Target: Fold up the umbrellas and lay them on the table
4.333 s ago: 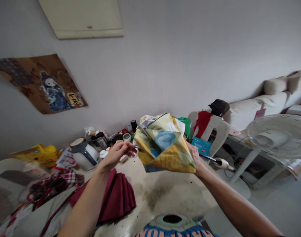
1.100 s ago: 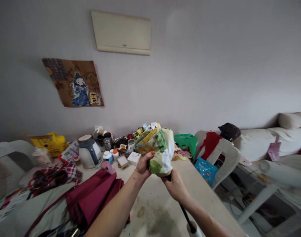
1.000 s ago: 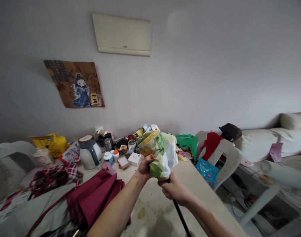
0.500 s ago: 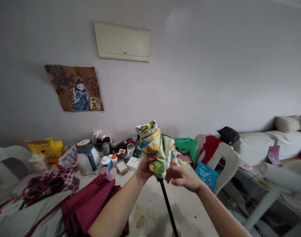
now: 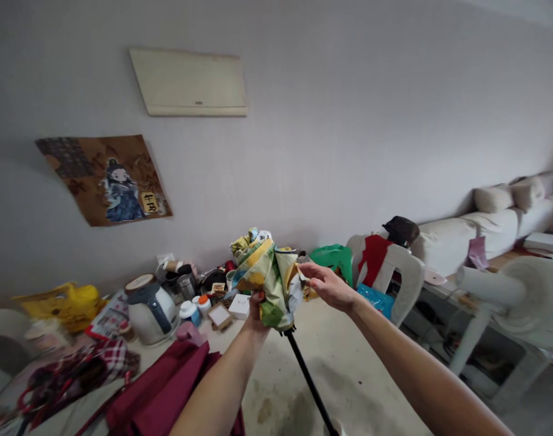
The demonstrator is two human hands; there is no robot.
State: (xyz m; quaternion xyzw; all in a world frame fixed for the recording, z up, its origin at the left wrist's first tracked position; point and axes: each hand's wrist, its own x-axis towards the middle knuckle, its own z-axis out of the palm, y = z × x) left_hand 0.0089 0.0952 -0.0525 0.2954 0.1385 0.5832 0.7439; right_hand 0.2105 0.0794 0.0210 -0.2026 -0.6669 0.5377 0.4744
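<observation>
Left hand (image 5: 257, 307): closed around the gathered canopy of a patterned umbrella (image 5: 268, 284), its fingers partly hidden. Right hand (image 5: 330, 287): fingers nearly straight, touching a loose fold at the canopy's right side; whether it grips cannot be told. The umbrella is tilted above the table (image 5: 362, 369), its black shaft (image 5: 307, 370) slanting down toward the viewer. Maroon fabric (image 5: 167, 387) lies left; a kettle (image 5: 152, 310) stands beyond; near the far right corner, a green bag (image 5: 334, 259).
</observation>
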